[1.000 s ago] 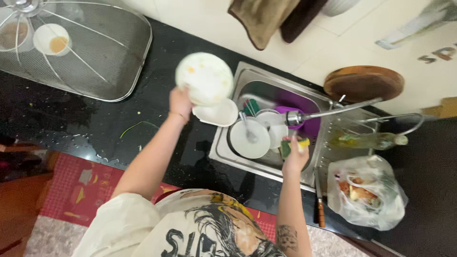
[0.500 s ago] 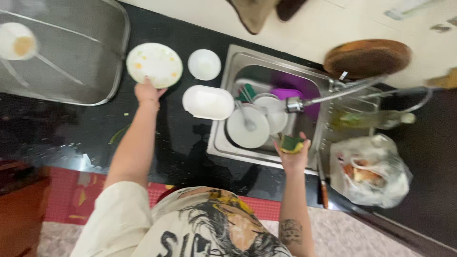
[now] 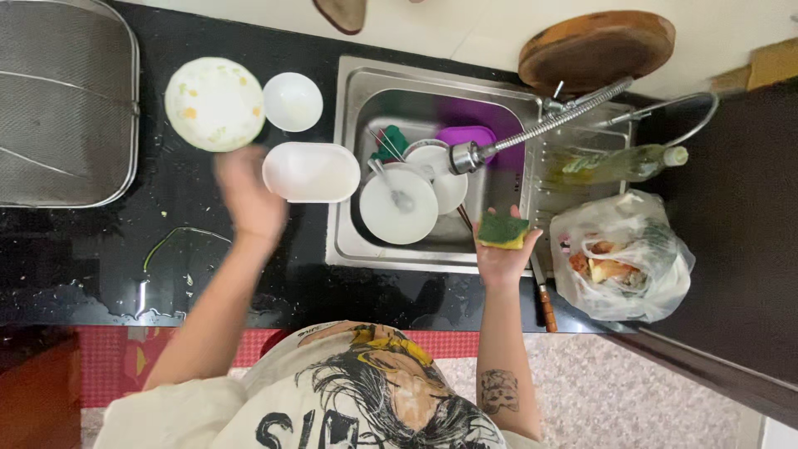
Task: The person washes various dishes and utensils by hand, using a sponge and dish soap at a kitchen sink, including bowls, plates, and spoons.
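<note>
Grip matters: right hand (image 3: 501,256) should clench the yellow-green sponge (image 3: 502,230) firmly; blurred left hand (image 3: 249,195) hangs empty by the round white plate (image 3: 214,103).

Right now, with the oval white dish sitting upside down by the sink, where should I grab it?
Take the oval white dish across its short width, coming from above, fingers on the two long rims. It lies face down on the black counter, half over the sink's edge, so that overhanging right end also offers a lip.
</note>
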